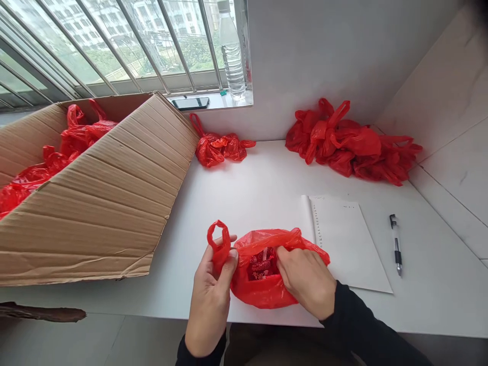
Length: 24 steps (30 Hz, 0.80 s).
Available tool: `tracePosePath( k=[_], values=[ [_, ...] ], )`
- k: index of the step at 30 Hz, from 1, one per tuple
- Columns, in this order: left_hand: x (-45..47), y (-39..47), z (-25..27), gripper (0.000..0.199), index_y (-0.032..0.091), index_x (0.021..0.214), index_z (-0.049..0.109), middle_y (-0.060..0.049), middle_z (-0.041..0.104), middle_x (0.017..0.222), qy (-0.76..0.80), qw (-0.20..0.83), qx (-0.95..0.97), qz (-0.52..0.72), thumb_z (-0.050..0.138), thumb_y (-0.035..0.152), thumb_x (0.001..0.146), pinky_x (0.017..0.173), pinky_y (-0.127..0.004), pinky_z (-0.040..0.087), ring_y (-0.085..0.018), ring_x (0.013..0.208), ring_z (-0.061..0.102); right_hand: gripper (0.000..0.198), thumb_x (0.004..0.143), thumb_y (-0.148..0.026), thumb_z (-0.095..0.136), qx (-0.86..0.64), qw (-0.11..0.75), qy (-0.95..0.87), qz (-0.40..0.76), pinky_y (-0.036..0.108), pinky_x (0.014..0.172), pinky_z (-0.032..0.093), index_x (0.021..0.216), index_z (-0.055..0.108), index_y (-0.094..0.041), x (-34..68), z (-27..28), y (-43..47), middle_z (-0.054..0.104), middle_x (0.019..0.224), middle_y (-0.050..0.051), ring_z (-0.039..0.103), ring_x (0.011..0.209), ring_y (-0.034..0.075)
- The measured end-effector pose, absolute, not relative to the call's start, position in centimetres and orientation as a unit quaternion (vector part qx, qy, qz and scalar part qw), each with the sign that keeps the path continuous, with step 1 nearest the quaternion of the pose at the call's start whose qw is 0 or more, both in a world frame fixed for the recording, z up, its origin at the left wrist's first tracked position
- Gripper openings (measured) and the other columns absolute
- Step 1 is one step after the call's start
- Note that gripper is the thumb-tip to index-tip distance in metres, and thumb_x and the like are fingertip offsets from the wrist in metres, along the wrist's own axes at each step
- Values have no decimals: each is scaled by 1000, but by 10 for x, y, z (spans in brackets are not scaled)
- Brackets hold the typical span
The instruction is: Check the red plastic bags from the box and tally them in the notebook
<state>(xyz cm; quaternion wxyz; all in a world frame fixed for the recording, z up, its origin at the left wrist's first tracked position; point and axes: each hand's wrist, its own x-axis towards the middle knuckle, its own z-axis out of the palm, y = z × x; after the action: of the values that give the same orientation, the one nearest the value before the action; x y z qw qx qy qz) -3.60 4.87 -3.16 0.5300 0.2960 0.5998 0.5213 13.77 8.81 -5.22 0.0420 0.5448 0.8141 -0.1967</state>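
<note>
A red plastic bag (267, 294) lies opened near the front edge of the white table. Inside it are dark red printed packets (263, 264). My left hand (213, 290) pinches one looped handle of the bag between thumb and fingers and lifts it at the left side. At the right of the mouth, my right hand (307, 279) is curled with its fingers down in the opening, beside the packets. Its fingertips are hidden, so what they hold cannot be seen.
A large cardboard box (110, 198) holding red bags stands at the left. Behind lie a small red bag (221, 147) and a heap of red bags (351, 142). A notebook (346, 244) and pen (396, 246) lie right; a water bottle (232, 61) and phone (190, 103) rest on the sill.
</note>
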Motion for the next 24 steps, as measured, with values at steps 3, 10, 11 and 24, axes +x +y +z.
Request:
tracePosePath(
  k=[3, 10, 11, 24],
  values=[
    [-30, 48, -27, 51, 27, 133, 58, -5, 72, 105, 597, 522, 321, 518, 73, 44, 87, 72, -26, 58, -22, 95, 70, 25, 94, -4, 44, 544, 65, 813, -198, 34, 51, 21, 82, 59, -19, 146, -45, 91, 67, 66, 5, 64, 57, 24],
    [-24, 41, -25, 42, 30, 127, 57, -1, 66, 106, 583, 491, 426, 488, 71, 36, 89, 78, -26, 57, -17, 91, 67, 27, 89, 1, 46, 532, 63, 825, -179, 34, 55, 29, 94, 60, -21, 167, -42, 82, 67, 81, 5, 64, 73, 25],
    [-24, 40, -25, 41, 30, 129, 56, -3, 66, 113, 580, 491, 438, 481, 68, 34, 90, 82, -28, 57, -19, 97, 67, 28, 89, 1, 45, 528, 67, 827, -181, 34, 55, 31, 95, 61, -21, 169, -44, 80, 66, 81, 5, 63, 74, 25],
    [-33, 32, -27, 30, 31, 125, 60, -2, 64, 118, 589, 466, 467, 467, 63, 36, 96, 84, -25, 55, -17, 104, 64, 42, 102, -17, 40, 493, -157, 829, -213, 42, 77, 53, 141, 46, -31, 193, -35, 55, 60, 100, 4, 60, 89, 24]
  ],
)
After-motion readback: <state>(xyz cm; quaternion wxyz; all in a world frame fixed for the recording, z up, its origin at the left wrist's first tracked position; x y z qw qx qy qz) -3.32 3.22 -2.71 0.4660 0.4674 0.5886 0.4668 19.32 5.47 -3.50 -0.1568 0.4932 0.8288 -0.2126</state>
